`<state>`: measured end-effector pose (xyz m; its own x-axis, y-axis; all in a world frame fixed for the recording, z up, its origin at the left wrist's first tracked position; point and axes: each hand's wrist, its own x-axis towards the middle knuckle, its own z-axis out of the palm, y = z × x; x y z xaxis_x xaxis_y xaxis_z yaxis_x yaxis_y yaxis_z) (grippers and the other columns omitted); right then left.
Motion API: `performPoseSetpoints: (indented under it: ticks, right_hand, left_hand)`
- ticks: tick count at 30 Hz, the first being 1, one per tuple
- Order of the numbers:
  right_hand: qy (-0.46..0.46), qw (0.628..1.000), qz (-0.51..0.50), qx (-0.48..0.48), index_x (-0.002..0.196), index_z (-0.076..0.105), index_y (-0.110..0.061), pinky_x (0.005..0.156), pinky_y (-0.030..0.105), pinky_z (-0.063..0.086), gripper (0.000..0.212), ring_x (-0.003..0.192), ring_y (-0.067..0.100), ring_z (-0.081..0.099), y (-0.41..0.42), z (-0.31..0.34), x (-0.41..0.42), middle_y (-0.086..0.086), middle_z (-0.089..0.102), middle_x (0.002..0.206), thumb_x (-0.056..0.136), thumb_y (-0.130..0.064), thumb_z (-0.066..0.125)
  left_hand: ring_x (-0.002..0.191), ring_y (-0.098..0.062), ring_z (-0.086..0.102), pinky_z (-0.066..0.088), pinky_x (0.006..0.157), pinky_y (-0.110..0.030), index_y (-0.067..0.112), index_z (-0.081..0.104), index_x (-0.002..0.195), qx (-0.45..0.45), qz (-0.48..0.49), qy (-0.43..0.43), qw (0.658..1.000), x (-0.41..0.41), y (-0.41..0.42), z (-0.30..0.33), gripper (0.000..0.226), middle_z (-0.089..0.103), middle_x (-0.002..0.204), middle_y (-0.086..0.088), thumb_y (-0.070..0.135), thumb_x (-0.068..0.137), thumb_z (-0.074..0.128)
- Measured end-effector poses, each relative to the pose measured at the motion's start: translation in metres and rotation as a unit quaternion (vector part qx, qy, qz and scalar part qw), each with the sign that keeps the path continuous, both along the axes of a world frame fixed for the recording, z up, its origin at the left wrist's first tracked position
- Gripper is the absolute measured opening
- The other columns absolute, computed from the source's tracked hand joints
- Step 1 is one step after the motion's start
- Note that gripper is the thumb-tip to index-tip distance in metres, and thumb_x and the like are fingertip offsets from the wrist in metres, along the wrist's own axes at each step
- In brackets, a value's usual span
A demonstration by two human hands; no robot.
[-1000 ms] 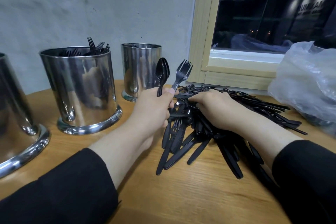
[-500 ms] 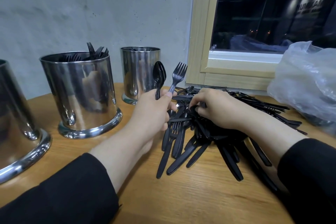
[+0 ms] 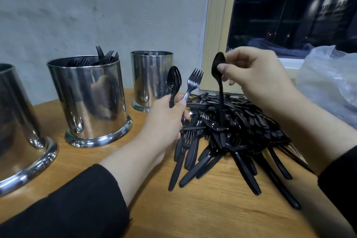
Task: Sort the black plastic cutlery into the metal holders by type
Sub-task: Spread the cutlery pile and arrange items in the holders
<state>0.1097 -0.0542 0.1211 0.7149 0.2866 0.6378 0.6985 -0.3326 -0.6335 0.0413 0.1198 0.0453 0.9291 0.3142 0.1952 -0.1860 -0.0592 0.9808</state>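
Observation:
A pile of black plastic cutlery (image 3: 237, 131) lies on the wooden table (image 3: 202, 208) at centre right. My left hand (image 3: 164, 121) grips a black spoon (image 3: 173, 81) and a black fork (image 3: 194, 81) upright by their handles, beside the pile. My right hand (image 3: 257, 75) pinches the bowl of another black spoon (image 3: 219, 75), whose handle hangs down into the pile. Three metal holders stand at the left: a near one (image 3: 17, 133), a middle one (image 3: 87, 98) with forks sticking out, and a far one (image 3: 151, 77).
A clear plastic bag (image 3: 328, 83) sits at the right by the window frame (image 3: 218, 31). A grey wall rises behind the holders. My black sleeves (image 3: 67, 205) cover both forearms.
My right hand has risen from the pile, lifting a spoon by its bowl end. My left hand has kept its spoon and fork in nearly the same place.

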Motion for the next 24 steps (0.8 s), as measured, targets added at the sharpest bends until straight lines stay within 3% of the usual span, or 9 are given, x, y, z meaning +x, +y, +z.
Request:
performPoseSetpoints:
  ticks: [2, 5, 8, 10, 11, 13, 15, 16, 24]
  right_hand:
    - [0.018, 0.999, 0.015, 0.024, 0.085, 0.073, -0.016, 0.061, 0.014, 0.045, 0.01, 0.061, 0.003, 0.057, 0.005, 0.003, -0.008, 0.0, 0.071, 0.07, 0.092, -0.023, 0.072]
    - [0.057, 0.998, 0.018, 0.026, 0.087, 0.073, -0.012, 0.057, 0.016, 0.04, 0.019, 0.063, 0.007, 0.05, 0.016, -0.005, -0.014, 0.009, 0.069, 0.08, 0.091, -0.03, 0.072]
    - [0.117, 0.991, 0.038, 0.045, 0.09, 0.07, -0.008, 0.075, 0.021, 0.05, 0.02, 0.07, 0.015, 0.061, 0.024, -0.016, -0.014, 0.005, 0.074, 0.102, 0.092, -0.027, 0.072]
    - [0.135, 0.988, 0.031, 0.069, 0.086, 0.067, -0.009, 0.095, 0.046, 0.055, 0.019, 0.095, 0.03, 0.07, 0.025, -0.021, -0.012, 0.008, 0.073, 0.109, 0.091, -0.027, 0.073]
    - [0.14, 0.986, 0.027, 0.082, 0.084, 0.067, -0.01, 0.092, 0.056, 0.055, 0.019, 0.1, 0.037, 0.068, 0.026, -0.022, -0.013, 0.014, 0.072, 0.109, 0.091, -0.027, 0.074]
    - [0.156, 0.981, 0.037, 0.108, 0.085, 0.068, -0.007, 0.071, 0.046, 0.062, 0.017, 0.081, 0.037, 0.072, 0.025, -0.023, -0.011, 0.016, 0.074, 0.095, 0.092, -0.022, 0.072]
    - [0.17, 0.98, 0.049, 0.096, 0.085, 0.068, -0.005, 0.053, 0.021, 0.053, 0.015, 0.056, 0.015, 0.067, 0.025, -0.024, -0.011, 0.007, 0.071, 0.074, 0.095, -0.017, 0.07]
    - [0.164, 0.983, 0.042, 0.074, 0.083, 0.068, -0.007, 0.051, 0.016, 0.048, 0.016, 0.052, 0.009, 0.063, 0.025, -0.026, -0.011, 0.003, 0.069, 0.069, 0.095, -0.018, 0.07]
    - [0.046, 0.997, -0.059, -0.025, 0.083, 0.072, -0.02, 0.055, 0.028, 0.044, 0.017, 0.056, 0.014, 0.057, 0.029, -0.033, -0.006, -0.005, 0.064, 0.06, 0.092, -0.035, 0.07]
  left_hand:
    - [0.045, -0.007, 0.035, 0.031, 0.042, -0.022, 0.02, 0.062, 0.12, -0.007, -0.005, 0.0, 1.0, 0.0, -0.001, 0.0, 0.017, 0.056, 0.072, 0.002, 0.021, 0.108, 0.049]
    - [0.054, -0.011, 0.046, 0.043, 0.047, -0.023, 0.013, 0.062, 0.112, -0.001, -0.013, -0.006, 1.0, -0.002, -0.003, 0.003, 0.015, 0.055, 0.074, -0.003, 0.018, 0.108, 0.049]
    - [0.069, -0.021, 0.065, 0.056, 0.057, -0.023, 0.014, 0.062, 0.107, -0.021, -0.057, -0.018, 0.998, -0.006, -0.004, 0.006, 0.015, 0.056, 0.079, -0.011, 0.015, 0.109, 0.047]
    - [0.069, -0.026, 0.069, 0.062, 0.062, -0.033, 0.02, 0.062, 0.111, -0.044, -0.104, -0.014, 0.994, -0.01, -0.007, 0.007, 0.015, 0.06, 0.075, -0.01, 0.016, 0.109, 0.048]
    - [0.067, -0.025, 0.07, 0.063, 0.063, -0.036, 0.023, 0.062, 0.112, -0.042, -0.119, -0.009, 0.992, -0.011, -0.009, 0.008, 0.015, 0.063, 0.072, -0.007, 0.017, 0.108, 0.049]
    - [0.061, -0.023, 0.068, 0.061, 0.059, -0.036, 0.03, 0.064, 0.105, -0.032, -0.138, 0.0, 0.99, -0.014, -0.011, 0.008, 0.018, 0.067, 0.068, 0.001, 0.02, 0.108, 0.049]
    - [0.057, -0.021, 0.064, 0.057, 0.054, -0.034, 0.029, 0.068, 0.09, -0.029, -0.144, 0.006, 0.989, -0.015, -0.012, 0.009, 0.027, 0.065, 0.073, -0.001, 0.021, 0.108, 0.049]
    - [0.054, -0.02, 0.061, 0.054, 0.053, -0.034, 0.024, 0.067, 0.087, -0.028, -0.141, 0.009, 0.99, -0.015, -0.012, 0.009, 0.028, 0.064, 0.078, -0.005, 0.023, 0.109, 0.049]
    - [0.046, -0.016, 0.047, 0.035, 0.047, -0.028, 0.012, 0.063, 0.109, -0.004, -0.142, -0.003, 0.99, -0.014, -0.011, 0.009, 0.027, 0.07, 0.081, -0.008, 0.038, 0.105, 0.055]
